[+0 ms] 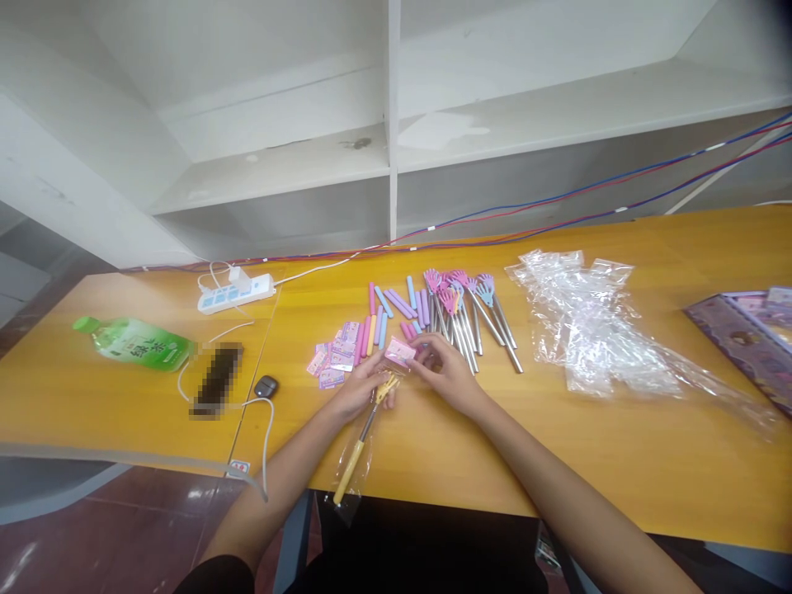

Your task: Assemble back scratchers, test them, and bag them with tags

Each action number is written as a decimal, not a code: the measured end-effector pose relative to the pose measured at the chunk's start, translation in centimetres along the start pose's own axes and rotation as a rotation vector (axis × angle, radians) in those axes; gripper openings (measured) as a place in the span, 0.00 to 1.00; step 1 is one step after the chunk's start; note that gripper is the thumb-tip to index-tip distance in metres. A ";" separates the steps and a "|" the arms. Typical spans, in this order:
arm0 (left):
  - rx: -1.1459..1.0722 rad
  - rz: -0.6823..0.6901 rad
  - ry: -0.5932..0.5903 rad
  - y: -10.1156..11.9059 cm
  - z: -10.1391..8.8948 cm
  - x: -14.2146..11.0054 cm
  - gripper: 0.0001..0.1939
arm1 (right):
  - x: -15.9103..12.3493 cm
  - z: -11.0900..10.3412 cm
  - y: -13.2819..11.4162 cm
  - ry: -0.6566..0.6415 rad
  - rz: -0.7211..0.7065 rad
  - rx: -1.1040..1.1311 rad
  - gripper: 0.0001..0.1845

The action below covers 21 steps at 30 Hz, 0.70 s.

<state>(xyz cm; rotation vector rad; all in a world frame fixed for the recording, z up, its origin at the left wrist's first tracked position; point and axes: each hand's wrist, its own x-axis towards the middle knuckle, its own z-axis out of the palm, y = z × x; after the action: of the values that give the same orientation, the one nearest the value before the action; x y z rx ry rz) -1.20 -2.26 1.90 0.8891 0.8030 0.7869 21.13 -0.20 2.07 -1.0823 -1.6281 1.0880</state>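
My left hand (359,388) pinches the top of a clear bag (355,462) that holds a yellow-handled back scratcher (362,437); the bag hangs toward the table's near edge. My right hand (445,371) pinches a small pink card (399,351) at the bag's mouth. Just behind my hands lie a small pile of pink cards (334,359), loose pastel handle sleeves (389,309) and a bunch of metal back scratchers with pink and blue claw heads (470,318).
A heap of clear plastic bags (587,330) lies to the right, a purple box (748,338) at the far right. On the left are a green tea bottle (133,342), a blurred dark device (216,379), a small black object (266,385) and a white power strip (235,293).
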 end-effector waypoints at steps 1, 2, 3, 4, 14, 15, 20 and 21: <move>0.003 -0.003 -0.003 0.0 0.0 0.0 0.40 | 0.0 0.0 0.0 -0.003 0.010 0.040 0.16; 0.008 -0.007 -0.007 0.0 0.0 0.0 0.40 | 0.0 0.0 0.0 -0.007 0.024 0.083 0.16; 0.017 -0.011 -0.011 0.1 0.1 0.0 0.40 | 0.1 0.0 0.0 -0.012 0.042 0.120 0.16; 0.028 -0.013 -0.014 0.1 0.1 0.0 0.40 | 0.1 0.0 0.0 -0.017 0.061 0.145 0.16; 0.056 -0.030 -0.035 0.2 0.1 0.0 0.35 | 0.3 -0.9 0.0 0.013 -0.030 -0.007 0.15; 0.059 -0.034 -0.041 0.2 0.1 0.0 0.35 | 0.3 -1.0 -0.1 0.014 -0.052 -0.022 0.15; 0.064 -0.028 -0.061 0.3 0.2 -0.1 0.32 | 0.2 -1.0 -0.6 0.026 -0.148 -0.107 0.16; 0.063 -0.027 -0.063 0.3 0.2 -0.1 0.32 | 0.1 -1.0 -0.6 0.031 -0.164 -0.125 0.17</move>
<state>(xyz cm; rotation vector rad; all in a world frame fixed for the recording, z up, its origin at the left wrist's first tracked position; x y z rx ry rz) -1.16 -2.29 2.30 0.9527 0.7863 0.7102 21.90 -0.02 2.87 -1.0202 -1.7456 0.8691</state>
